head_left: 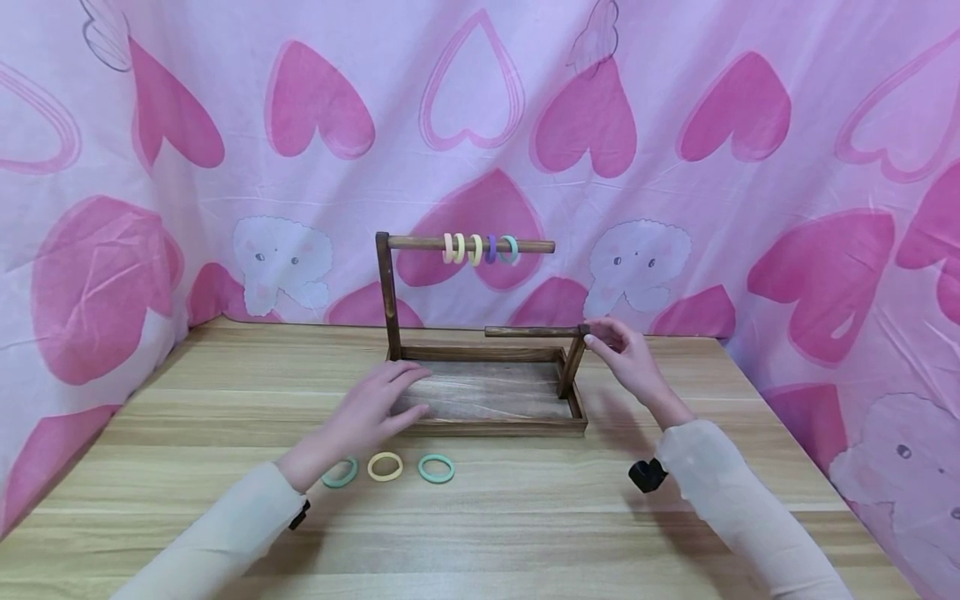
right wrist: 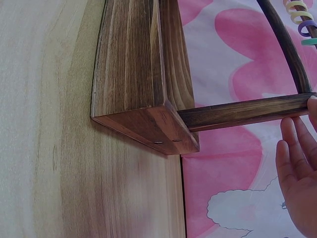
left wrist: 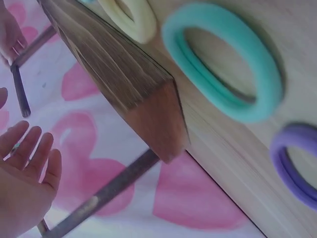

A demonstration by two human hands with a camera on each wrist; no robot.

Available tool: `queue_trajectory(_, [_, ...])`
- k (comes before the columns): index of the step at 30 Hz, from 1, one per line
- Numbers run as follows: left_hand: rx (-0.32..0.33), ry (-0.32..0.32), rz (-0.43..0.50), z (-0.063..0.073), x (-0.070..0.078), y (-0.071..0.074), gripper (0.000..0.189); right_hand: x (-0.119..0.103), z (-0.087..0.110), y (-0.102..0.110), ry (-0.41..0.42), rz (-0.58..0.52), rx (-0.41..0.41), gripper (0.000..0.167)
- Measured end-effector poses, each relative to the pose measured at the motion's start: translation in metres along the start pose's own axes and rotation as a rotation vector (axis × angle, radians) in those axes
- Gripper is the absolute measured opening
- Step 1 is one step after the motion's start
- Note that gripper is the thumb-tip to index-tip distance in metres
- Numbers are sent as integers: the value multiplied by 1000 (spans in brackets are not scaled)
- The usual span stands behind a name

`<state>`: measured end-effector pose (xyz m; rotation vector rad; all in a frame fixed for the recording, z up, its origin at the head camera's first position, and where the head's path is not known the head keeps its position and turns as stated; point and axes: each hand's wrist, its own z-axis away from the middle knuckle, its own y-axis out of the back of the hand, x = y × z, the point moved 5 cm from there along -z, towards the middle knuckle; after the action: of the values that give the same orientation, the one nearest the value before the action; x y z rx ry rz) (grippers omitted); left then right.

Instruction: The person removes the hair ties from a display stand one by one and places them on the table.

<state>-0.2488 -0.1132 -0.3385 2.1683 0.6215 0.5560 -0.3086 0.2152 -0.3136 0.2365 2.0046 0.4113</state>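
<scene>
A: What is recorded at the left?

B: On the bench (head_left: 487,542), four loose rings are noted in a row in front of the tray (head_left: 491,428). A purple ring (left wrist: 280,161) is shown only from the left wrist. Next come a green ring (head_left: 341,484), partly covered by the left arm, a yellow ring (head_left: 386,479) and a second green ring (head_left: 437,481). None is seen to be held.

A: And the left hand (head_left: 375,400)?

B: It is held over the left part of the tray, fingers spread. Nothing is gripped. Whether the tray is touched cannot be told.

A: The stand's upper level?

B: From the tall post (head_left: 389,300), the upper bar (head_left: 416,242) is extended to the right. Five hung rings (head_left: 479,252) are carried on it: one pale, two yellow, one purple, one green. They are gathered toward its middle and right, clear of its free end.

A: The lower level?

B: The lower bar (head_left: 528,332) is found bare, its free end pointed left. It is supported by the short post (head_left: 572,368), the top of which is pinched between thumb and fingers of the right hand (head_left: 630,358). How firmly cannot be told.

A: How is progress assessed?

B: The work is judged a little past halfway. Five rings are counted as hung; the four on the bench are judged to be outstanding, with no ring yet placed on the lower bar.
</scene>
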Motion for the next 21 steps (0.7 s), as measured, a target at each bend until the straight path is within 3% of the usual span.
queue_trajectory(8, [-44,170,-108,11,-23,7,57,0,0,0,2,-7,3,28])
queue_trajectory(13, [-112,235,-180,19,-31,7,67,0,0,-1,8,-19,9,27])
queue_trajectory(21, [-219,333,-217,31,-37,3,76,1,0,-1,8,-23,12,27])
